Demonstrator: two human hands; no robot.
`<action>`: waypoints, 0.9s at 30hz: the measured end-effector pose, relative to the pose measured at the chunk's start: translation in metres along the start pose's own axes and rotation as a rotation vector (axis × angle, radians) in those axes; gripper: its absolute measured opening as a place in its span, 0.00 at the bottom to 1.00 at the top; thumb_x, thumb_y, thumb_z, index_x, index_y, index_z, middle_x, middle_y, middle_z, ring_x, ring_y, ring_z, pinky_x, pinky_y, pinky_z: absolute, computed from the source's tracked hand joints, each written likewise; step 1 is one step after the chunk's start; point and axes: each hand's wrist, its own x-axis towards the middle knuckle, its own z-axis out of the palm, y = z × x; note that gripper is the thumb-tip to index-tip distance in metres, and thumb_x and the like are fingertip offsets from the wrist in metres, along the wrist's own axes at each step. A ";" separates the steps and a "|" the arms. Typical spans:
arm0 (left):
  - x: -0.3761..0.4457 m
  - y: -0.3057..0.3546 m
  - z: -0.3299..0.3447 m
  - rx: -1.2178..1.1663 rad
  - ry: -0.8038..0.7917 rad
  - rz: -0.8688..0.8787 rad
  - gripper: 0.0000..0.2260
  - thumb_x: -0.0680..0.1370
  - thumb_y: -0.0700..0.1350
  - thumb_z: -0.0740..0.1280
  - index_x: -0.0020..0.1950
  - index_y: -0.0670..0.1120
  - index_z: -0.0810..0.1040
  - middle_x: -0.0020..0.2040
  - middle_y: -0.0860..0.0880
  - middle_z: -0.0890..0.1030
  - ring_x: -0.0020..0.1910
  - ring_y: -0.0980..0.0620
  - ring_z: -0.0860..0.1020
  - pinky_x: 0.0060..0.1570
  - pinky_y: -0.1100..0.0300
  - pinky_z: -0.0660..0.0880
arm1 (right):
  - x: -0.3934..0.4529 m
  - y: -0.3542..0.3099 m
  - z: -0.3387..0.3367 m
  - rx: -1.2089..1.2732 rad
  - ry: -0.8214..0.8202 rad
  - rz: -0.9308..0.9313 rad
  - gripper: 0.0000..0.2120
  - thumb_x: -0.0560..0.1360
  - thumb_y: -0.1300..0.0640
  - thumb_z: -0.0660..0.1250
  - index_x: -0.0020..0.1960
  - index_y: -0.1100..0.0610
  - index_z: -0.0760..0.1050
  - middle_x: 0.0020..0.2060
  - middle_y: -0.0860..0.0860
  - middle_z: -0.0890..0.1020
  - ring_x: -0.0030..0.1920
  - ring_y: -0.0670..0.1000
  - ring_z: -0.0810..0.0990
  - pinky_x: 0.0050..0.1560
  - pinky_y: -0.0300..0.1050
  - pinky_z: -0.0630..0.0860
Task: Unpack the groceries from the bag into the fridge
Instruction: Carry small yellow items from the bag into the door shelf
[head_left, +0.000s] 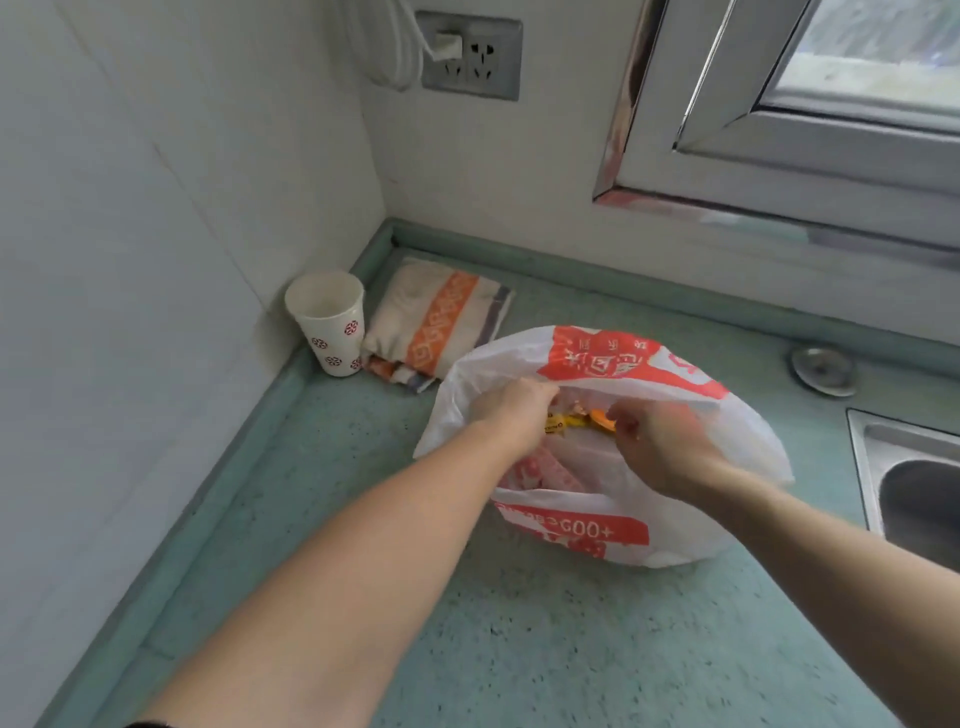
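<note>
A white plastic bag (613, 358) with red-orange print lies on the green counter (519, 649), its mouth facing me. Both my hands are inside the mouth. My left hand (511, 410) has its fingers curled down among the contents. My right hand (660, 441) is blurred, and its fingers pinch an orange packet (602, 417). Between the hands shows a yellow wrapper (563, 422). Other contents of the bag are hidden by the plastic and my hands. The fridge is out of sight.
A paper cup (330, 322) stands in the counter's back left corner beside a folded striped cloth (436, 322). A steel sink (914, 483) lies at the right, with a round metal cap (823, 370) behind it. A wall socket (470, 54) and a window (831, 104) are above.
</note>
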 end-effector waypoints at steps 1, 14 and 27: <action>0.004 -0.003 0.003 0.046 -0.001 0.005 0.16 0.79 0.39 0.60 0.65 0.50 0.73 0.57 0.46 0.77 0.52 0.45 0.77 0.48 0.49 0.77 | 0.005 0.002 0.007 0.019 -0.028 0.024 0.14 0.79 0.58 0.58 0.59 0.49 0.77 0.57 0.50 0.81 0.55 0.55 0.78 0.55 0.45 0.72; 0.026 -0.022 0.021 0.227 -0.059 0.027 0.17 0.76 0.57 0.62 0.60 0.51 0.74 0.58 0.48 0.79 0.58 0.44 0.76 0.59 0.46 0.69 | 0.042 0.009 0.048 0.093 -0.056 0.013 0.11 0.77 0.43 0.62 0.59 0.40 0.69 0.49 0.38 0.74 0.46 0.40 0.73 0.40 0.27 0.64; 0.034 -0.024 0.012 -0.039 -0.028 0.027 0.14 0.81 0.43 0.56 0.67 0.47 0.65 0.57 0.41 0.78 0.54 0.39 0.77 0.52 0.47 0.74 | 0.046 -0.012 0.009 0.142 -0.105 -0.080 0.11 0.80 0.57 0.54 0.52 0.49 0.74 0.46 0.45 0.74 0.49 0.48 0.72 0.51 0.40 0.68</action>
